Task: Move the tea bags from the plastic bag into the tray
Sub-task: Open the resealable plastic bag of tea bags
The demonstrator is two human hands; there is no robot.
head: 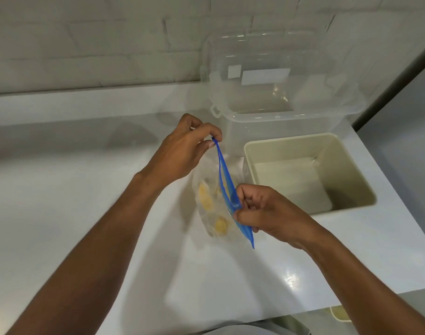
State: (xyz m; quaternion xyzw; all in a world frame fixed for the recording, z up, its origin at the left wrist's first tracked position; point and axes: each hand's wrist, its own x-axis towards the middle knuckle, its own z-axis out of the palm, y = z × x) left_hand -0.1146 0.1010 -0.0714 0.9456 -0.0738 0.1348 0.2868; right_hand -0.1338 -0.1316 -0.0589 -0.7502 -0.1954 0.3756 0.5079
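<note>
Above the white counter point(85, 189), a clear plastic bag point(208, 228) is held up between two hands. Its blue zip strip point(224, 180) is turned upward, and the long axis of the strip runs slantwise, from far left down to near right. The far end of the strip is pinched by the left hand point(185, 151) between thumb and curled forefinger. Closer to the near end the strip is gripped by the right hand point(267, 213), whose fingers are curled round it; a short tip of blue sticks out past this hand. Between the two hands the two lips of the strip are seen slightly parted, so a narrow slit is formed. The body of the bag hangs below the strip, toward the counter – whether it touches the surface cannot be told, as this part is blurred.

Several yellow tea bags point(205, 198) are seen through the clear film, low inside the bag.

A beige tray point(347, 165) is placed on the counter to the right of the bag, open side up, close to the right edge of the counter. The right hand is found between the bag and the tray. Just behind the tray a clear container point(267, 126) is standing, with its lid point(267, 56) raised against the white brick wall point(85, 44).
</note>
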